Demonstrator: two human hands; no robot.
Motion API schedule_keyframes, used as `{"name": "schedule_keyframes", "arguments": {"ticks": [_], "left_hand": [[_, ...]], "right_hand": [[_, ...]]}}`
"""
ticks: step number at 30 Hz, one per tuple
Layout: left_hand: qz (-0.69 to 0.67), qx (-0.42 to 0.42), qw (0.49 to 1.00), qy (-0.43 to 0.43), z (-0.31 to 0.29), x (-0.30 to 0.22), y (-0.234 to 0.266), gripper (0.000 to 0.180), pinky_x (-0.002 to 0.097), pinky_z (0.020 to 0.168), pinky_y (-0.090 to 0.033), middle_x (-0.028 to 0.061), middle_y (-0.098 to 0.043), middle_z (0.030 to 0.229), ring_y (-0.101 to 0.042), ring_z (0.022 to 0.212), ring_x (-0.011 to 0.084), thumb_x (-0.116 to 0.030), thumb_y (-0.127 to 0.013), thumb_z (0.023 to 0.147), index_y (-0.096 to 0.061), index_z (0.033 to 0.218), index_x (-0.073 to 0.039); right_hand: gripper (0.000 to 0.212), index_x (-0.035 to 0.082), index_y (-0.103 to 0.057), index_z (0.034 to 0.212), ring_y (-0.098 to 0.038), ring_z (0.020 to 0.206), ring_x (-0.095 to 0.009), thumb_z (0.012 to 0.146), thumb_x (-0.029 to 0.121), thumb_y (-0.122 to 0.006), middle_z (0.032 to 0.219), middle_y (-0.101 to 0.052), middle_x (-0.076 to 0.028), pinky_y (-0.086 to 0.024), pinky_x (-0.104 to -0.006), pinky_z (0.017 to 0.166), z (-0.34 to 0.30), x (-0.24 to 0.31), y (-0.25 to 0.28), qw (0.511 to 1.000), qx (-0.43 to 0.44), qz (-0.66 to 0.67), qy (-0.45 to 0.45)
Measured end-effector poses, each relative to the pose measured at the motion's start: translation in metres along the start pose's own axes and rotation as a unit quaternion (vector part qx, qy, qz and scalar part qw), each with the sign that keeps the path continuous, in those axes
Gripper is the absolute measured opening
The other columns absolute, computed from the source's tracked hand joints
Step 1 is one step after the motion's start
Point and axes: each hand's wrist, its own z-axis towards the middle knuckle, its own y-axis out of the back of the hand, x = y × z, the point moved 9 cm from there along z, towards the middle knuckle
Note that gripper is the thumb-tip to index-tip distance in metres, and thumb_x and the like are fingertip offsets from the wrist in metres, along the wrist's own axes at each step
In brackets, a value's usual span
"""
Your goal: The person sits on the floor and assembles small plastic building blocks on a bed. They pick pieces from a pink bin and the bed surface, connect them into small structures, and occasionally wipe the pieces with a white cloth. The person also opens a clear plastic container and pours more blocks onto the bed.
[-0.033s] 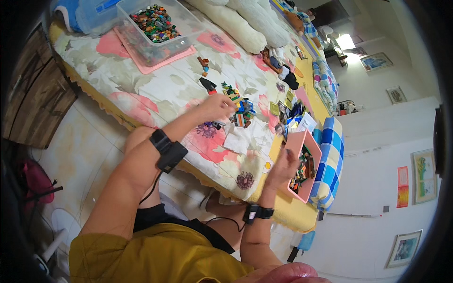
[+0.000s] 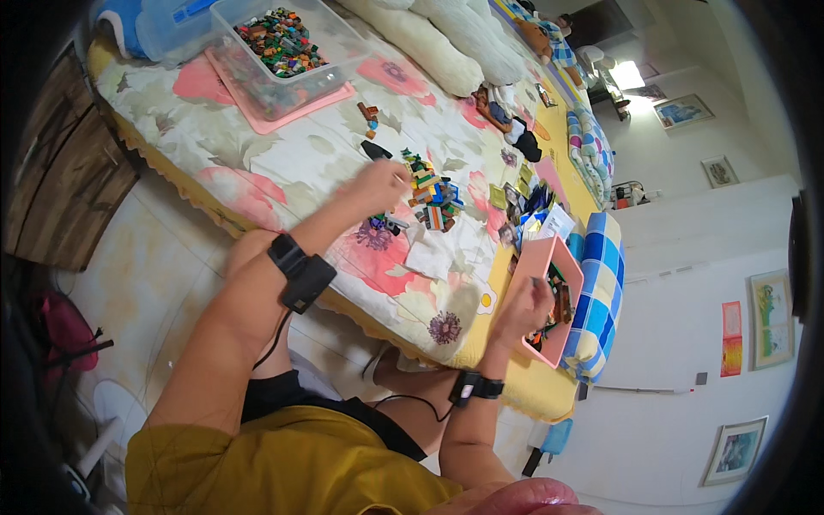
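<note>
My left hand (image 2: pixel 378 184) rests on the flowered bedspread (image 2: pixel 283 172), its fingers curled and touching the near side of a multicoloured brick build (image 2: pixel 432 196). Whether it pinches a piece is hidden. My right hand (image 2: pixel 522 311) grips the near rim of a tilted pink tray (image 2: pixel 573 268) holding small dark and coloured bricks, at the bed's right end. Both wrists wear black bands. A white paper sheet (image 2: pixel 433 255) lies between the hands.
A clear bin of mixed bricks (image 2: pixel 283 43) stands on a pink lid (image 2: pixel 257 116) at the far left. A black piece (image 2: pixel 375 151), loose bricks (image 2: pixel 369 113), cream pillows (image 2: pixel 438 43) and a blue checked cushion (image 2: pixel 601 283) are around. A wooden cabinet (image 2: pixel 60 180) stands left.
</note>
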Motion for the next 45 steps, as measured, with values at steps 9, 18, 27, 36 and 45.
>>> {"name": "schedule_keyframes", "arguments": {"ticks": [9,18,27,36,45], "left_hand": [[0.374,-0.024,0.927,-0.003,-0.014,0.014,0.028,0.027,0.0475,0.090,-0.050,0.0203,-0.059,0.112,-0.061,0.106,0.0390,-0.005,-0.067,0.077,-0.068,0.104,-0.006],[0.375,0.036,0.926,-0.029,-0.017,0.026,0.015,0.018,0.0462,0.086,-0.051,0.0177,-0.061,0.104,-0.061,0.103,0.0383,-0.008,-0.072,0.075,-0.069,0.093,-0.007],[0.372,-0.007,0.928,-0.018,0.004,0.034,0.027,0.019,0.0472,0.080,-0.053,0.0190,-0.070,0.097,-0.066,0.095,0.0381,-0.018,-0.068,0.077,-0.070,0.093,-0.008],[-0.232,-0.041,0.966,0.102,0.018,0.034,0.041,0.021,0.0247,0.062,-0.052,0.0063,-0.070,0.088,-0.064,0.070,0.0110,-0.021,-0.071,0.091,-0.067,0.102,-0.003],[-0.343,-0.039,0.933,0.099,0.023,0.038,0.036,0.023,0.0240,0.068,-0.051,0.0075,-0.070,0.091,-0.064,0.078,0.0114,-0.021,-0.069,0.094,-0.064,0.108,-0.003]], "right_hand": [[0.031,-0.004,-0.069,0.103,-0.070,0.080,-0.028,0.085,0.021,-0.072,0.094,-0.073,-0.016,-0.056,-0.0359,0.078,0.045,-0.091,0.108,0.927,0.014,-0.370,-0.061],[0.031,-0.006,-0.068,0.110,-0.063,0.104,-0.037,0.087,0.015,-0.067,0.110,-0.068,-0.021,-0.048,-0.0439,0.095,0.029,-0.065,0.090,0.916,-0.021,-0.398,0.044],[0.026,-0.002,-0.067,0.108,-0.064,0.102,-0.033,0.082,-0.005,-0.066,0.107,-0.067,-0.018,-0.050,-0.0390,0.090,-0.069,0.052,-0.063,0.975,0.157,-0.045,0.153],[0.034,0.003,-0.064,0.119,-0.063,0.103,-0.037,0.086,-0.003,-0.061,0.114,-0.063,-0.019,-0.053,-0.0406,0.088,-0.129,0.088,-0.168,0.950,0.279,0.017,0.139],[0.022,0.006,-0.069,0.105,-0.059,0.096,-0.032,0.084,0.001,-0.063,0.101,-0.064,-0.010,-0.049,-0.0398,0.084,-0.132,0.061,-0.213,0.920,0.341,-0.069,0.183]]}}
